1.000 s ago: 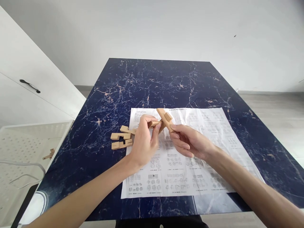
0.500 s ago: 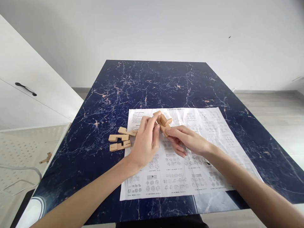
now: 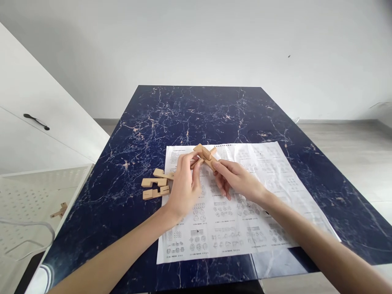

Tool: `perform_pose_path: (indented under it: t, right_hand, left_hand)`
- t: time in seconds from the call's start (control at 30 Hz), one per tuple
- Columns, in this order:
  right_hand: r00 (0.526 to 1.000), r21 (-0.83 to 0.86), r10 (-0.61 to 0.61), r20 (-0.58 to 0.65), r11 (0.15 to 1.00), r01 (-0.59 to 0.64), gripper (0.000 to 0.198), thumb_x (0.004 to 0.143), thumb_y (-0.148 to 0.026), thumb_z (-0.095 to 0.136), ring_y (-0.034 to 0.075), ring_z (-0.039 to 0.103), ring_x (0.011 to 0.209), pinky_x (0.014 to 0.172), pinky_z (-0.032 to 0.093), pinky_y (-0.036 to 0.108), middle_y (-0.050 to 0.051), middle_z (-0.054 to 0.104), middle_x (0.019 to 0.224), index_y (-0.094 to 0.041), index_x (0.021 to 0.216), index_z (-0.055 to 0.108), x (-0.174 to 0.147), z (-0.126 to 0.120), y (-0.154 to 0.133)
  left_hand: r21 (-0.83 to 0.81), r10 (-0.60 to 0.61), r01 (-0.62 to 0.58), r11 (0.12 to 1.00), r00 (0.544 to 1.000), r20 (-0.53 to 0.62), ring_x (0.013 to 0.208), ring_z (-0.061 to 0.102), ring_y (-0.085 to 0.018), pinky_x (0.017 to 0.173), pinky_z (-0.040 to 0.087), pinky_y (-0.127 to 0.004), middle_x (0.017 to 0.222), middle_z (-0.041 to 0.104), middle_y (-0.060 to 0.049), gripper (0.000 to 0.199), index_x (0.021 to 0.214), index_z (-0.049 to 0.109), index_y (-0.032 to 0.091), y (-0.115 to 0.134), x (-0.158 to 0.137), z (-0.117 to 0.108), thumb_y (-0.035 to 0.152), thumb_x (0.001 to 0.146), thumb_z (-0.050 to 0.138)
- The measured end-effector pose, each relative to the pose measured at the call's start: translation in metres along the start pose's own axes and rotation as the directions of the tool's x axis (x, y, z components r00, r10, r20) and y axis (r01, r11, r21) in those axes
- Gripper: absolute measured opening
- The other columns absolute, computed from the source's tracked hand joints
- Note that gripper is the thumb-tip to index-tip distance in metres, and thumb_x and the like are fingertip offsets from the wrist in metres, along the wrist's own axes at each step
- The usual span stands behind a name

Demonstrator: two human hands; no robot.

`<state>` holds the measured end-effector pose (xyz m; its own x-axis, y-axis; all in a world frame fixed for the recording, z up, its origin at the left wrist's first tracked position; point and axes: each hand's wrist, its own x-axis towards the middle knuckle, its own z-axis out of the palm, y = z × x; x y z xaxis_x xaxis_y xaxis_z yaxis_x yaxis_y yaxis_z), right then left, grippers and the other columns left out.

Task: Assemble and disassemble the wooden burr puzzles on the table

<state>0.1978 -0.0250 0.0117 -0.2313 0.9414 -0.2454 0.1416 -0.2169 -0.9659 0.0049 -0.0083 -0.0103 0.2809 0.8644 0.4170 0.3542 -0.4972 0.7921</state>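
Note:
Above the printed instruction sheet point(image 3: 223, 249), both hands grip a small assembly of interlocking wooden puzzle pieces point(image 3: 207, 154). My left hand point(image 3: 184, 183) is closed on its left side, with the thumb and fingers pinching it. At the lower right end, my right hand point(image 3: 237, 177) pinches the wood between thumb and forefinger, the other fingers curled below. Parts of the joined pieces are hidden by the fingers. Left of my left hand lie three loose notched wooden pieces: an upper one point(image 3: 159, 173), a middle one point(image 3: 148, 182) and a lower one point(image 3: 148, 194).
The sheet lies on a dark blue marbled table point(image 3: 196, 110). At the left, a white perforated surface point(image 3: 27, 196) holds another wooden piece point(image 3: 60, 210) and a pale cable point(image 3: 27, 223). A white cabinet point(image 3: 45, 98) stands behind it.
The wooden assembly has turned slightly between my hands, and my right hand has shifted a little left. The whole view has moved slightly. The loose pieces stay in place on the table.

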Motion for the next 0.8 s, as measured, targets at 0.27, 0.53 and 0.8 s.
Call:
perform_pose_path:
  t: [0.27, 0.53, 0.8]
  right_hand:
    - [0.994, -0.133, -0.098, 0.041, 0.986, 0.103, 0.046, 0.111, -0.061, 0.049, 0.01, 0.052, 0.037, 0.039, 0.043, 0.023, -0.006, 0.057, 0.056, -0.023, 0.085, 0.056, -0.001, -0.003, 0.002]
    - [0.994, -0.007, -0.097, 0.059, 0.995, 0.098, 0.047, 0.106, -0.065, 0.055, 0.01, 0.05, 0.037, 0.037, 0.038, 0.024, -0.007, 0.055, 0.055, -0.023, 0.084, 0.056, -0.002, 0.001, -0.003]
    - [0.999, 0.348, -0.037, 0.007, 0.937, 0.032, 0.043, 0.104, -0.054, 0.064, 0.008, 0.041, 0.041, 0.042, 0.035, 0.024, -0.007, 0.046, 0.054, -0.021, 0.077, 0.058, -0.006, -0.013, -0.016]
  left_hand:
    - [-0.081, -0.026, 0.027, 0.996, 1.0, 0.012, 0.15, 0.055, -0.029, 0.123, 0.051, -0.059, 0.17, 0.035, -0.016, 0.049, 0.157, 0.03, 0.032, 0.002, -0.007, 0.001, 0.016, 0.113, 0.044]
    - [-0.174, -0.055, 0.06, 0.983, 0.998, 0.031, 0.156, 0.05, -0.03, 0.126, 0.046, -0.061, 0.179, 0.024, -0.015, 0.051, 0.161, 0.026, 0.036, 0.001, -0.007, 0.001, 0.023, 0.115, 0.044]
    - [-0.123, -0.039, 0.044, 0.991, 0.998, 0.044, 0.161, 0.041, -0.037, 0.127, 0.042, -0.067, 0.173, 0.033, -0.019, 0.071, 0.167, 0.015, 0.034, 0.012, -0.007, -0.003, 0.023, 0.11, 0.055]
